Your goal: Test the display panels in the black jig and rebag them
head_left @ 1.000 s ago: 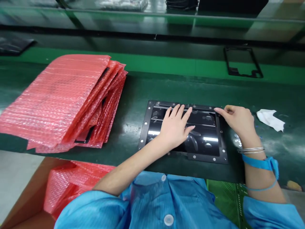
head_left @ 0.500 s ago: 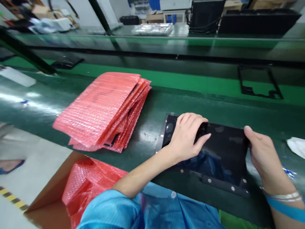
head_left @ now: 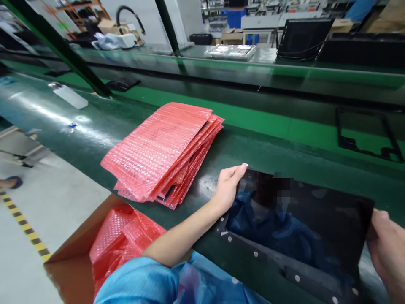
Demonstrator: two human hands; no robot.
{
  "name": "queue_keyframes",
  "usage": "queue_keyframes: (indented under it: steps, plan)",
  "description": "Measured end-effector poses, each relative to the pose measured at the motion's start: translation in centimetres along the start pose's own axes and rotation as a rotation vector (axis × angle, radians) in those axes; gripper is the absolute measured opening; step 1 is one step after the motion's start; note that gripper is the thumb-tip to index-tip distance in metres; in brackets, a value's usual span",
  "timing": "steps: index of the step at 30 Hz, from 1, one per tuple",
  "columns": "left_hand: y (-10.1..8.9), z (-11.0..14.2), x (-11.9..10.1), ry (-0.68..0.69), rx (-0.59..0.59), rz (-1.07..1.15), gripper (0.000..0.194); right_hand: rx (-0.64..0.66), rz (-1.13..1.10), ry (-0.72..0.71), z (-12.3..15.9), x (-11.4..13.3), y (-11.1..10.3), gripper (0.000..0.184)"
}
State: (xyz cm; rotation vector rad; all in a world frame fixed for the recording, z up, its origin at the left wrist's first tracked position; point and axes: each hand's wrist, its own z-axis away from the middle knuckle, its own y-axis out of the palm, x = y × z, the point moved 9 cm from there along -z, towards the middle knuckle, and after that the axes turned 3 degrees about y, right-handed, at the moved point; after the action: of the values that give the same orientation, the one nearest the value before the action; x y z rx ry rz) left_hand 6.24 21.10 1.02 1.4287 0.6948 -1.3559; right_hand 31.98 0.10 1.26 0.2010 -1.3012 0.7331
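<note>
A glossy black screen panel (head_left: 294,223) is held between my two hands over the green bench, reflecting a blue garment. My left hand (head_left: 229,183) pinches its upper left corner, thumb along the edge. At the opposite end, my right hand (head_left: 387,249) grips the right edge, its fingers partly hidden behind the panel. Beneath and along the near side shows a dark frame (head_left: 275,259) dotted with several round silver spots. To the left of my left hand lies a stack of red bubble-wrap pouches (head_left: 161,147), with dark flat edges peeking out.
A cardboard box (head_left: 71,270) holding loose red bubble wrap (head_left: 126,236) stands below the bench edge. A black rectangular frame (head_left: 368,133) lies on the far right. A white bottle (head_left: 71,96) lies at the back left, near a slanted green post (head_left: 69,55).
My left hand has moved from lying across the panel's face to gripping its upper left corner. The panel now appears raised and tilted. My view has shifted left.
</note>
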Motion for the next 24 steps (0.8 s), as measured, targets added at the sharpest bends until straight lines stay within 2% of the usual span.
queue_keyframes:
  steps: [2, 5, 9, 16, 21, 24]
  plan:
    - [-0.9, -0.3, -0.9, 0.030, -0.082, 0.065, 0.058, 0.077, 0.022, 0.036, -0.4, -0.4, 0.5, 0.044]
    - [-2.1, -0.7, -1.8, 0.054, -0.178, 0.132, 0.059, 0.259, 0.069, 0.134, -0.1, -1.7, 1.6, 0.041]
    - [-2.0, -1.2, -1.4, 0.003, -0.144, 0.200, 0.055, 0.252, -0.004, 0.154, 0.1, -2.4, 1.4, 0.042]
    - [-0.3, -0.7, -0.1, -0.136, 0.043, 0.180, 0.046, 0.125, -0.156, 0.141, -0.6, -2.5, -0.1, 0.041]
    - [3.1, 1.3, 0.9, -0.262, 0.439, 0.108, 0.049, 0.068, -0.174, 0.134, -1.8, -2.9, -1.4, 0.038]
    - [3.8, 1.8, 0.9, -0.233, 0.528, 0.105, 0.049, 0.123, -0.066, 0.097, -2.8, -2.9, -1.2, 0.038]
